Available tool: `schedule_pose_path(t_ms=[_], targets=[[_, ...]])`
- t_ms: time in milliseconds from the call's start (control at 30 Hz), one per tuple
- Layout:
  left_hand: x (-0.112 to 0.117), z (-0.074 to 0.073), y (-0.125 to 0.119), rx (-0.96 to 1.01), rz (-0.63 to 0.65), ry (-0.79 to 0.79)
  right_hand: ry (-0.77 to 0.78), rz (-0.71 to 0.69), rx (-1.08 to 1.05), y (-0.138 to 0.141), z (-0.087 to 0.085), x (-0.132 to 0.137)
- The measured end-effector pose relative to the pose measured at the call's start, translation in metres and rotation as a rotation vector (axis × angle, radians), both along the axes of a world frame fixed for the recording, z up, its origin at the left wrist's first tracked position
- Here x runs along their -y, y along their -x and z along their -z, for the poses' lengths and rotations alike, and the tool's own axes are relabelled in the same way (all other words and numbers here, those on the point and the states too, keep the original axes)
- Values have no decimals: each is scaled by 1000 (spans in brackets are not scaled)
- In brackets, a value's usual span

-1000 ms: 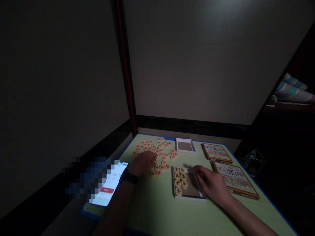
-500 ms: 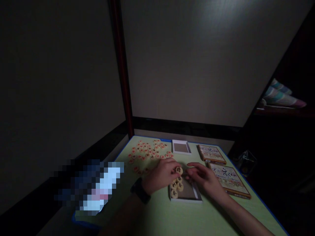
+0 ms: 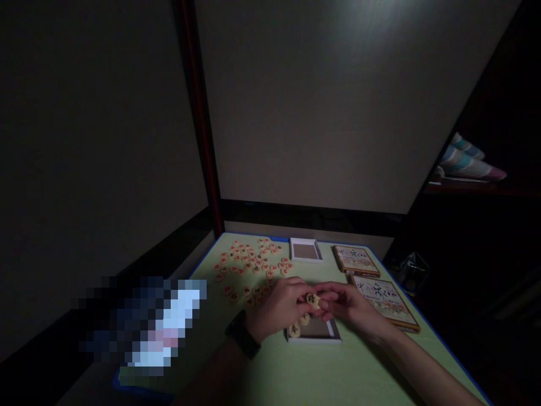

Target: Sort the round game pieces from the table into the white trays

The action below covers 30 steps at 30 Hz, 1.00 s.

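Observation:
A Chinese chess piece [image 3: 313, 300], round and pale with a black character, is held up between my hands, perhaps with others behind it. My left hand [image 3: 276, 304], a dark watch [image 3: 243, 332] on its wrist, pinches it from the left. On the other side, the fingertips of my right hand [image 3: 353, 309] close against it. Just below is a shallow open box half [image 3: 315, 339] with a grey inside; a few more pieces [image 3: 295, 330] lie along its left side. The hands cover the box's far part.
Many loose pieces with red or black characters [image 3: 252, 259] spread over the green table [image 3: 203, 316] beyond my left hand. Another open box half [image 3: 306, 252] stands at the back. Two printed boxes [image 3: 357, 260] lie on the right. A blurred bright patch [image 3: 177, 316] covers the left edge.
My right hand has moved left, its fingers now closing on the piece held by my left hand. Fewer pieces show in the near box half. The view has shifted slightly.

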<state>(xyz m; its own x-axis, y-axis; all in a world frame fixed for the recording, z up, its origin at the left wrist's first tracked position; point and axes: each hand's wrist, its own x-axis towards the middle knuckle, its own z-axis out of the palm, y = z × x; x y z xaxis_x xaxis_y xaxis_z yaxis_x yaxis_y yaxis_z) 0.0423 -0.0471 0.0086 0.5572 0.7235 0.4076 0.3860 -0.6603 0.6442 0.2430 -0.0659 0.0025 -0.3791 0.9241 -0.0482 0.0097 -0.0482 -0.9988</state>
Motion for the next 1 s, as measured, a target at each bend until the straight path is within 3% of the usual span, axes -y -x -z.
schedule_pose_path(t_ms=[200, 367, 833, 1000], targets=[[-4, -2, 13, -44, -91, -2, -163, -15, 325, -4, 3, 1], [-1, -2, 18, -129, -34, -24, -278, -30, 660, -1, 8, 9], [-4, 6, 20, -192, -63, -47, -401, -25, 1151, 14, -11, 26], [-3, 5, 20, -200, -71, -49, -460, -33, 1201, 17, -9, 29]])
